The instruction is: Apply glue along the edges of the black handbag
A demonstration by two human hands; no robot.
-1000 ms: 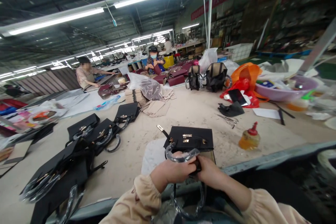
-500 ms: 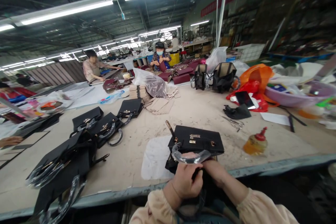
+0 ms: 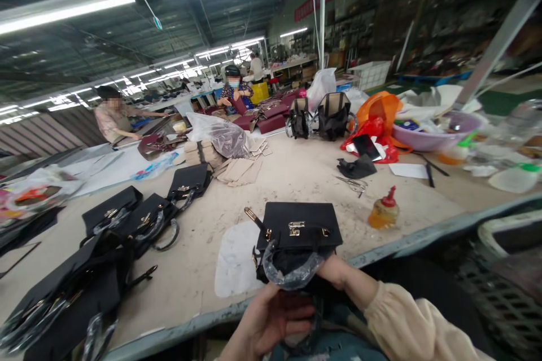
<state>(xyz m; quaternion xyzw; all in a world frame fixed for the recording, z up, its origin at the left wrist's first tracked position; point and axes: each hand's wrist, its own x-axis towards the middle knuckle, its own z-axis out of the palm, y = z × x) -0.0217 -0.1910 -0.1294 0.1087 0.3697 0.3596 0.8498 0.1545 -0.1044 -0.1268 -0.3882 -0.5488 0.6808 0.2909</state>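
Note:
A black handbag (image 3: pixel 302 220) with gold-coloured metal fittings lies in front of me at the table's near edge. Its curved handle (image 3: pixel 292 276), wrapped in clear plastic, loops toward me. Just below the handle is my left hand (image 3: pixel 277 316), palm up with its fingers apart, holding nothing. My right hand (image 3: pixel 332 271) reaches in at the bag's near right side. Its fingers are hidden by the bag and handle, so I cannot tell how they grip. A white sheet (image 3: pixel 237 259) lies partly under the bag's left side.
Several black bags (image 3: pixel 110 208) with wrapped handles cover the left side. To the right stand a glue bottle with a red cap (image 3: pixel 384 208), scissors (image 3: pixel 355 185) and a lilac basin (image 3: pixel 436 135). Beige pieces (image 3: pixel 239 170) lie farther back. A co-worker (image 3: pixel 235 90) sits across the table.
My left hand has come off the bag's handle area, moved down and left, and opened. My right hand stays at the bag. The view has turned right.

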